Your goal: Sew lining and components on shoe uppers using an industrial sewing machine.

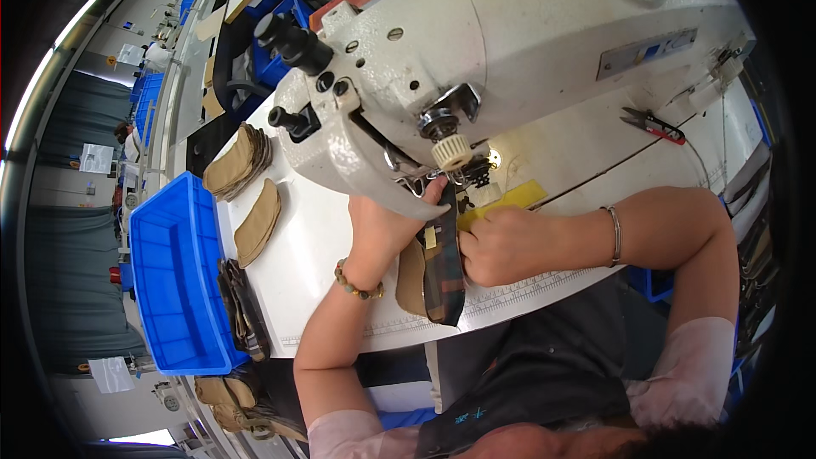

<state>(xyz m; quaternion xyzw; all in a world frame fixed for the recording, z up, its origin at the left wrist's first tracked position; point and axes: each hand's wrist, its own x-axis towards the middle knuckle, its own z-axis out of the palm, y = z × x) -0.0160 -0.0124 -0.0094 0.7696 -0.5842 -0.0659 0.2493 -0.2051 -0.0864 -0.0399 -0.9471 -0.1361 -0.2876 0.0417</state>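
Note:
A dark patterned fabric piece (444,276) lies lengthwise under the head of a white sewing machine (399,59), with a tan curved piece (411,280) against its left side. My left hand (382,225) reaches in beside the needle area and holds the upper end of the fabric. The machine's guard partly covers its fingers. My right hand (497,246) is closed, with curled fingers at the right edge of the dark fabric. Its fingertips are partly hidden. Just beyond this hand is a yellow plate (518,196) on the machine bed.
Stacked tan pieces (238,161) and a single tan piece (258,223) lie on the left of the table. A blue bin (174,276) stands beyond them, next to folded dark fabric (242,310). Red-handled thread snips (654,126) rest at the right. A ruler strip (527,291) runs along the near edge.

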